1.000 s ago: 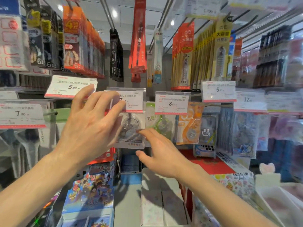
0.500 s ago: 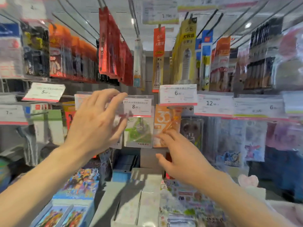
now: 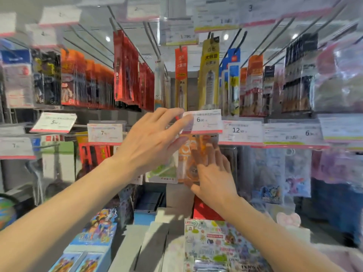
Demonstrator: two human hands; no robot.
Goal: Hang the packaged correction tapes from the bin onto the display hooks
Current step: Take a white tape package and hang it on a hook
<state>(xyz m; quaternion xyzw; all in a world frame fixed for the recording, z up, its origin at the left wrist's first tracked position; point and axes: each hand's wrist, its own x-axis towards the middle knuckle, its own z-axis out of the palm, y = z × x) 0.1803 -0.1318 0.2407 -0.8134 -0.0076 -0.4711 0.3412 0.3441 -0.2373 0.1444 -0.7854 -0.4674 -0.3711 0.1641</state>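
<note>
An orange packaged correction tape [image 3: 186,154] hangs under the 6.00 price tag [image 3: 206,121]. My right hand [image 3: 214,173] lies flat on its front with straight fingers, thumb by the pack's lower edge. My left hand [image 3: 149,138] reaches in from the left with fingers extended. Its index fingertip touches the left edge of that price tag and its thumb sits just below. A green packaged correction tape [image 3: 163,170] hangs left of the orange one, partly hidden by my left hand. The hook itself is hidden behind the tag. No bin is in view.
Rows of hooks with hanging packs fill the wall: red packs [image 3: 127,69], a yellow pack [image 3: 210,75], and price tags reading 7 [image 3: 105,132] and 12 [image 3: 240,130]. Boxes of stickers [image 3: 216,244] and card packs [image 3: 94,236] stand on the shelf below.
The view has swung left, so the display sits further right. Both hands moved right, from the clear and green packs to the orange pack, and the left fingertip now touches the 6.00 tag.
</note>
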